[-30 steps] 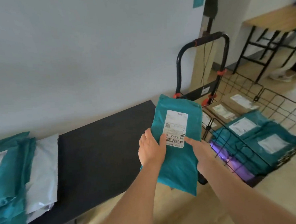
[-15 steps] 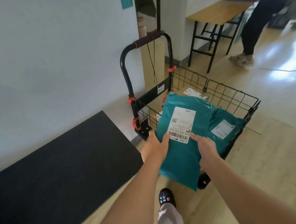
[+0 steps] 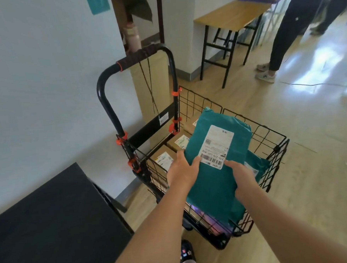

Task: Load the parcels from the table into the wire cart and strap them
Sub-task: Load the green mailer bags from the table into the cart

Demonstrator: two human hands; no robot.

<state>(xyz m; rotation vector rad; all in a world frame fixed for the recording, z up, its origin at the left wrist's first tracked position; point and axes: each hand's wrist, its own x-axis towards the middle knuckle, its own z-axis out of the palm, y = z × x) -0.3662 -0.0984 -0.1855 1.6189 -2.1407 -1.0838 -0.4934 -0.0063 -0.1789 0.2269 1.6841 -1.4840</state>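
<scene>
A teal parcel (image 3: 215,181) with a white barcode label hangs over the black wire cart (image 3: 267,134). My left hand (image 3: 181,172) grips its left edge with the thumb on top. My right hand (image 3: 242,177) grips its right edge, thumb beside the label. Inside the cart lie brown boxes with labels (image 3: 170,149) on the left and another teal parcel (image 3: 256,163) on the right, partly hidden under the held one. A dark elastic cord (image 3: 149,86) hangs from the cart's handle (image 3: 136,57). The black table (image 3: 53,224) is at lower left.
A white wall runs along the left. A wooden table with black legs (image 3: 231,17) stands behind the cart. Another person's legs (image 3: 280,35) are at the upper right on the shiny floor. My shoe (image 3: 187,253) shows below the cart.
Both hands have carried the teal parcel from beside the table to over the cart's basket. The view has turned right, so the stack of parcels on the table is out of sight.
</scene>
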